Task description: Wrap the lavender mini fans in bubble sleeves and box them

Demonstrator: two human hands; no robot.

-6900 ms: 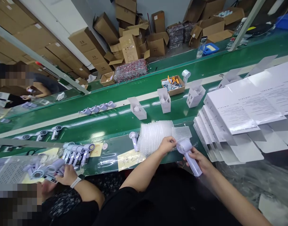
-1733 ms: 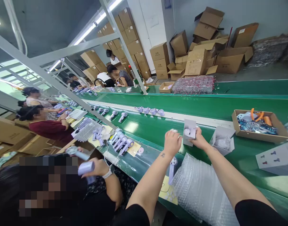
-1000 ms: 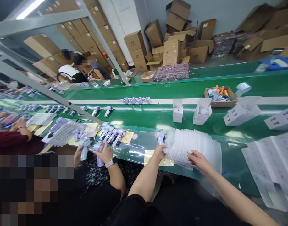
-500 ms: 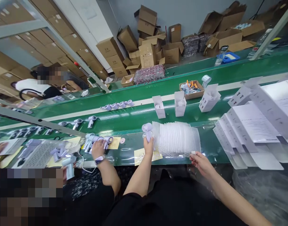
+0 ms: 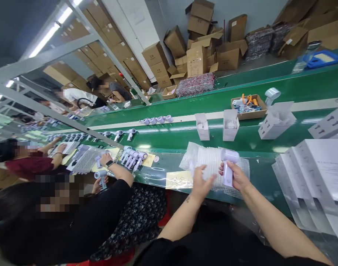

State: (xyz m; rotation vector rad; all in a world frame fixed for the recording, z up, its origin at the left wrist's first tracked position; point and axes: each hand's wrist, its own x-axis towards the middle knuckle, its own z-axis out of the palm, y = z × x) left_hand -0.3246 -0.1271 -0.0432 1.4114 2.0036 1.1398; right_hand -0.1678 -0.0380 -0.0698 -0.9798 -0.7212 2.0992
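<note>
My right hand [image 5: 238, 176] is closed around the handle of a lavender hair-dryer-shaped device [image 5: 228, 170], held upright with its round barrel on top. Behind and beneath it lies a row of overlapping clear bubble-wrap bags [image 5: 209, 157] on the green bench. My left hand [image 5: 201, 181] is over the left part of these bags, fingers apart and slightly blurred, with nothing gripped in them. One loose bubble bag sticks out at the row's left end. A yellow paper note with handwriting [image 5: 179, 180] lies left of my left hand.
White open boxes [image 5: 231, 125] stand along the green conveyor [image 5: 174, 133]. A carton of small parts [image 5: 249, 107] is behind them. White boxes and printed sheets [image 5: 321, 162] are stacked at right. At left a co-worker's arm [image 5: 120, 173] reaches over similar devices [image 5: 133, 157].
The lavender device has passed from my left hand to my right, which has left the bags' front corner. My left hand has opened. The view has turned left.
</note>
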